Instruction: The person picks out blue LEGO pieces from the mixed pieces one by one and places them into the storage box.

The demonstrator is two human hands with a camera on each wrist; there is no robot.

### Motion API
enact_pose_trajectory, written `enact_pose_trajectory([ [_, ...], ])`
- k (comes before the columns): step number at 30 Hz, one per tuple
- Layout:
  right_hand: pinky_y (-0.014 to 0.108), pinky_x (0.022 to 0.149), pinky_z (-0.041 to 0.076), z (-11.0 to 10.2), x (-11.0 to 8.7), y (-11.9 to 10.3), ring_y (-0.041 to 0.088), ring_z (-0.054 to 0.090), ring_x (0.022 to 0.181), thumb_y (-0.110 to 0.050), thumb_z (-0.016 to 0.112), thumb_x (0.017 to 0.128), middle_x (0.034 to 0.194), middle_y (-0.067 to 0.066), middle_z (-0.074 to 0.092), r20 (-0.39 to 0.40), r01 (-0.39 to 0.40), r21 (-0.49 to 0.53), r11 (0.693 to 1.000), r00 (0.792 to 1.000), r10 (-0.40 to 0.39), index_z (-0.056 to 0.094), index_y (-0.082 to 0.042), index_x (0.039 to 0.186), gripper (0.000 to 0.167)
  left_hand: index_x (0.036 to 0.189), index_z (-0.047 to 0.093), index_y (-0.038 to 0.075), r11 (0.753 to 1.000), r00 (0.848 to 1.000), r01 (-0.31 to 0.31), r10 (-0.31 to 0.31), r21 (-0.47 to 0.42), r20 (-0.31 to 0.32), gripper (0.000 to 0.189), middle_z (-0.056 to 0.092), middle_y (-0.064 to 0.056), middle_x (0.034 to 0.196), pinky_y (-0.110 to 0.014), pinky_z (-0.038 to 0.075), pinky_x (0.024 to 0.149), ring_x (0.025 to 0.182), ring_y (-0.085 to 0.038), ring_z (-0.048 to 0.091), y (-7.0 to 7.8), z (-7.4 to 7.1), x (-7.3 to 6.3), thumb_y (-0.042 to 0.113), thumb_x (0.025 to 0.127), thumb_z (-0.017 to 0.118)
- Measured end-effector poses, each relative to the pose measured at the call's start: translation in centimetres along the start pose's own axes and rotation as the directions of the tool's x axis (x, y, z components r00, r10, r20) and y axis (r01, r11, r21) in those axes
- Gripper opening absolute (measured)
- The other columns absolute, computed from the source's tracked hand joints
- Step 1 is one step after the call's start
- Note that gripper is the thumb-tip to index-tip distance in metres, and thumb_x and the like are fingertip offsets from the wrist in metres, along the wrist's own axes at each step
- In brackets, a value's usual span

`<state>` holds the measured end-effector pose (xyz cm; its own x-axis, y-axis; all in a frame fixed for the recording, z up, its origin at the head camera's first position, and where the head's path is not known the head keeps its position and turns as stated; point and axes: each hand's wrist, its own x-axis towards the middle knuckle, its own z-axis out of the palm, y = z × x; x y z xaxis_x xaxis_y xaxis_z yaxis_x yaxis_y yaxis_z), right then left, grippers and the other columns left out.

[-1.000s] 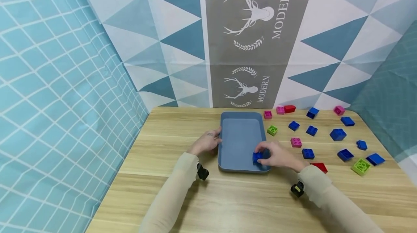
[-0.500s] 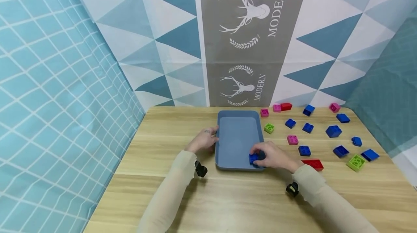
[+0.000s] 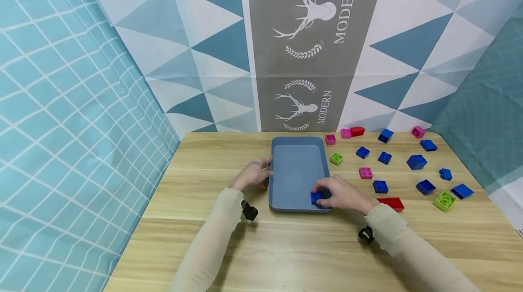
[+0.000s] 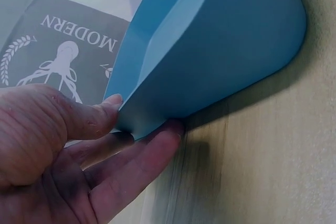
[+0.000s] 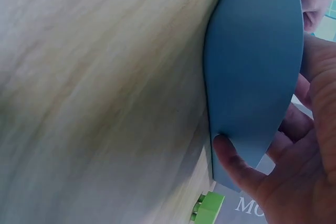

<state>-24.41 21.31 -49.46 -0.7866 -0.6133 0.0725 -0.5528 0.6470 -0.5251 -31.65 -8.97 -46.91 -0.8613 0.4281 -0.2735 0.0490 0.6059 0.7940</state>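
Observation:
A shallow blue-grey tray (image 3: 294,160) lies on the wooden table. My left hand (image 3: 251,175) holds its left side, thumb at the rim and fingers against the outer wall, as the left wrist view of the hand (image 4: 68,150) shows. Inside the tray's near right corner, a blue toy brick (image 3: 314,197) is pinched between thumb and fingers of my right hand (image 3: 345,194). In the right wrist view, one finger (image 5: 239,169) touches the outside of the tray wall (image 5: 252,61); that wall hides the brick.
Right of the tray, several blue bricks (image 3: 416,162), pink bricks (image 3: 365,173) and green bricks (image 3: 445,200) are scattered. A red brick (image 3: 392,203) lies beside my right wrist, another red brick (image 3: 357,131) at the back edge. Patterned cloth (image 3: 302,56) hangs behind the table.
The whole scene shifts slightly left and up as the head camera turns. Both hands keep their places at the tray, the right one still with the blue brick in the corner.

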Motion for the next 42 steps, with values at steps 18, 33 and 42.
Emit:
enact_pose_trajectory([
  [18,0.046,0.095,0.057,-1.4,-0.3,-0.7,0.018,0.064,0.1,-0.02,0.081,0.089,0.114,0.005,0.073,0.088,-0.058,-0.126,0.99,0.994,0.07,0.071,-0.016,0.106,0.02,0.161,0.028,0.008,0.999,1.0,0.013,-0.013,-0.041,0.009,0.068,0.036,-0.019,0.161,-0.032,0.063,0.071,0.12,-0.036,0.065,0.1,0.0,0.5,0.005,0.102,0.061],
  [33,0.053,0.097,0.055,-5.3,-3.8,1.2,0.031,0.063,0.115,-0.022,0.08,0.089,0.126,0.01,0.067,-0.165,-0.085,-0.158,0.984,0.985,0.059,0.071,-0.016,0.103,0.018,0.164,0.02,0.017,0.996,0.999,0.044,-0.044,-0.084,-0.004,0.076,0.038,-0.02,0.161,-0.031,0.06,0.06,0.081,-0.023,0.069,-0.1,0.0,0.7,0.005,0.102,0.061],
  [42,0.027,0.067,0.054,-7.7,-7.8,4.6,0.012,0.06,0.079,-0.013,0.077,0.092,0.093,-0.001,0.07,-0.236,-0.239,-0.14,0.961,0.95,0.202,0.072,-0.008,0.104,0.014,0.165,0.015,0.02,0.992,0.998,0.051,-0.047,-0.111,0.039,0.078,0.036,-0.023,0.161,-0.034,0.062,0.064,0.092,-0.026,0.071,-0.1,0.0,0.7,0.004,0.103,0.058],
])
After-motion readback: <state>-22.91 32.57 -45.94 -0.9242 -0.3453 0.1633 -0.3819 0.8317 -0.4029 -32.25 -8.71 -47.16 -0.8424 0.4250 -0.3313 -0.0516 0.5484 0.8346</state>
